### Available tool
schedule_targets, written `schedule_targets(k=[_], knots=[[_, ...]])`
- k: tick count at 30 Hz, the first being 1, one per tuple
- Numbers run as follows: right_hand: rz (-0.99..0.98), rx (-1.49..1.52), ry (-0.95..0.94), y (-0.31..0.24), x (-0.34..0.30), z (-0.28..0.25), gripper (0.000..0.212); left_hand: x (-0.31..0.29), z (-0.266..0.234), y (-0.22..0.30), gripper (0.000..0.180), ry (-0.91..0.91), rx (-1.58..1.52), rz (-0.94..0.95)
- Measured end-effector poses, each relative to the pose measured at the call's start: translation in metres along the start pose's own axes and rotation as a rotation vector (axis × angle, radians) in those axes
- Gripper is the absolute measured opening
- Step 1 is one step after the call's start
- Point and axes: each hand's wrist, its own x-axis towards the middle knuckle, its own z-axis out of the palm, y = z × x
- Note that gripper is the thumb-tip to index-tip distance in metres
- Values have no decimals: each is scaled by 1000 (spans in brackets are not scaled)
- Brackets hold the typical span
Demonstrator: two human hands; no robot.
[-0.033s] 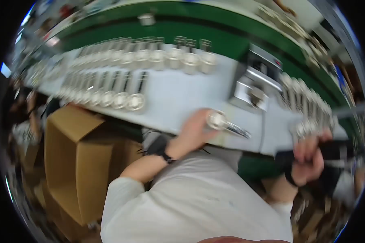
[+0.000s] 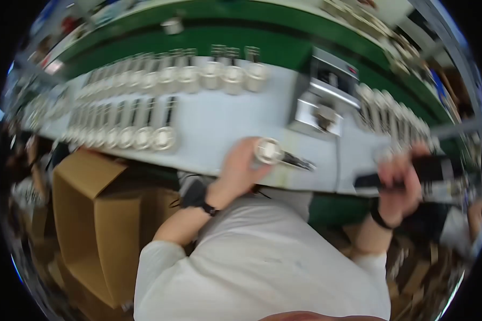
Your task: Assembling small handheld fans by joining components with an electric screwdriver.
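Note:
My left hand [image 2: 240, 167] is closed around a round, pale metal part [image 2: 269, 151] near the table's front edge. A dark, shiny stem [image 2: 299, 161] extends from that part to the right. Off to the right, my right hand [image 2: 400, 184] is wrapped round a long black tool [image 2: 435, 168], held close to the table's right front edge. Motion blur hides its exact kind. A silver box-shaped device [image 2: 326, 96] with a round metal piece on its front stands beyond and between my hands.
Similar stemmed parts stand in a back row [image 2: 189, 78] and lie in a front row [image 2: 163, 138] at left. More lean together [image 2: 393, 115] at right. A cable [image 2: 338, 160] crosses the white tabletop [image 2: 214, 120]. An open cardboard box [image 2: 110, 235] stands below left; a green surface [image 2: 284, 27] lies behind.
The whole view has shifted, so the table and parts appear farther left and higher. My right hand has risen slightly with the black tool. My left hand keeps its grip.

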Motion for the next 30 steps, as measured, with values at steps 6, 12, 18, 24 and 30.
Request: schedule_targets(k=[6,12,18,24,30], knots=[[-407,-472,253,69,77,17,28,-5,-1,-8,58,53,201,12],[-368,-464,236,87,82,23,26,-7,4,-12,59,79,201,23],[-357,-460,221,100,80,13,23,-7,6,-12,66,52,223,27],[-232,-456,189,99,71,7,24,-5,7,-14,67,55,244,21],[-256,-401,144,98,32,10,31,-4,9,-16,67,70,253,46]])
